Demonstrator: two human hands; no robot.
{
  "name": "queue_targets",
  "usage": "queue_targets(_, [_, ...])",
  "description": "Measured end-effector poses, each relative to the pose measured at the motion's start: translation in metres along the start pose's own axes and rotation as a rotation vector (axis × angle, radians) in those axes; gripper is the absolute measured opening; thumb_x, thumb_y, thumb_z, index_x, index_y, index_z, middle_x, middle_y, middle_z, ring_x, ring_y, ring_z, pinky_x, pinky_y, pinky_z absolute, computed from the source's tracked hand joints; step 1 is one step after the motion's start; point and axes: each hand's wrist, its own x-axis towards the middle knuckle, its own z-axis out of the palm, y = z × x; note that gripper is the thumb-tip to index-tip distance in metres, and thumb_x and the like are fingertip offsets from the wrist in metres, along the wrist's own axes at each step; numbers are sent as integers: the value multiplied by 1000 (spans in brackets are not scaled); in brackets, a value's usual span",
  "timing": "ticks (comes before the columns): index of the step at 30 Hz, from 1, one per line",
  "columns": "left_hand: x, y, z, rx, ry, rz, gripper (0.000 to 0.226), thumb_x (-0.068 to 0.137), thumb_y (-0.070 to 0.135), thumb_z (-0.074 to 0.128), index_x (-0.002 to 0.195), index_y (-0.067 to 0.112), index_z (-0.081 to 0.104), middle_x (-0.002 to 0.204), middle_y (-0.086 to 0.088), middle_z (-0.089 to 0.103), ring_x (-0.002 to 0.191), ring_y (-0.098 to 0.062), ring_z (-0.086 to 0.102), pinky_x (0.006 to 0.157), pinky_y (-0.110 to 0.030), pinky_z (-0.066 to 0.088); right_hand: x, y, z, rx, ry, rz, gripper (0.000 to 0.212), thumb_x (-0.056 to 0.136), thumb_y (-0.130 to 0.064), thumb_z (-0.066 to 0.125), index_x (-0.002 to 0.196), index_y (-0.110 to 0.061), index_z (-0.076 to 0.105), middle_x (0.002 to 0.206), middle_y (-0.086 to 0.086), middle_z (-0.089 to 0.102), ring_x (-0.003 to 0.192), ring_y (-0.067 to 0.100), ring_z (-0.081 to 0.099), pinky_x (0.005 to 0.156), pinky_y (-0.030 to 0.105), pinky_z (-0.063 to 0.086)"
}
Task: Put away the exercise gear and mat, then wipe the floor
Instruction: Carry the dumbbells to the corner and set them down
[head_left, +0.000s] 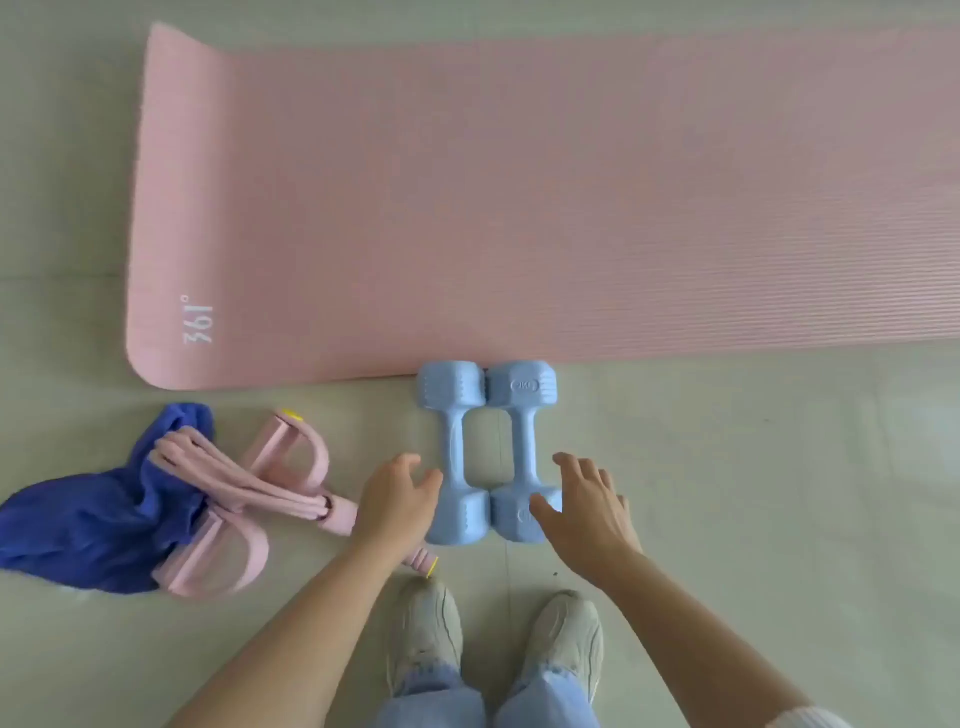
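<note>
Two light blue dumbbells lie side by side on the pale floor, the left dumbbell (453, 447) and the right dumbbell (522, 441), their far ends touching the edge of the pink exercise mat (519, 197), which is spread flat. My left hand (397, 501) hovers open just left of the left dumbbell's near end. Over the right dumbbell's near end spreads my right hand (584, 506), fingers apart, holding nothing. A pink resistance pull band (249, 488) lies to the left, partly on a blue cloth (93, 519).
My two feet in white sneakers (426, 634) stand on the tiled floor (753, 493) just behind the dumbbells. The mat carries a white "361°" print (197, 319) near its left end and runs out of view on the right.
</note>
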Motion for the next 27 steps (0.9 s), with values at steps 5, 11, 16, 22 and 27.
queue_targets(5, [69, -18, 55, -264, -10, 11, 35, 97, 39, 47, 112, 11, 60, 104, 0, 66, 104, -21, 60, 78, -28, 37, 93, 34, 49, 84, 15, -8, 58, 93, -38, 50, 143, -18, 32, 138, 0, 44, 126, 20, 41, 100, 36, 38])
queue_targets(11, [104, -23, 77, -706, -229, -105, 27, 97, 39, 50, 99, 15, 61, 76, -1, 71, 75, -21, 68, 79, -41, 53, 138, 36, 69, 965, -218, 95, 25, 89, -10, 64, 109, 3, 56, 95, 18, 68, 77, 20, 66, 74, 37, 55])
queue_targets(16, [94, -7, 71, -753, -268, -158, 20, 98, 36, 47, 96, 18, 56, 79, -4, 62, 68, -17, 62, 71, -34, 48, 133, 34, 57, 1083, -286, 139, 20, 89, -6, 64, 105, 2, 57, 82, 12, 63, 72, 23, 63, 73, 35, 53])
queue_targets(22, [38, 41, 23, -693, -309, -65, 25, 98, 40, 47, 100, 17, 55, 82, -1, 62, 75, -17, 64, 74, -36, 50, 73, 24, -7, 1139, -219, 144, 14, 87, -3, 64, 99, -4, 58, 80, 9, 61, 74, 23, 63, 83, 43, 53])
queue_targets(27, [-72, 123, -62, -625, -383, -12, 30, 97, 43, 47, 107, 16, 58, 84, 1, 64, 77, -16, 66, 77, -36, 51, -43, 11, -117, 1184, -170, 165, 14, 86, -3, 64, 99, -3, 59, 79, 9, 63, 72, 24, 64, 80, 40, 54])
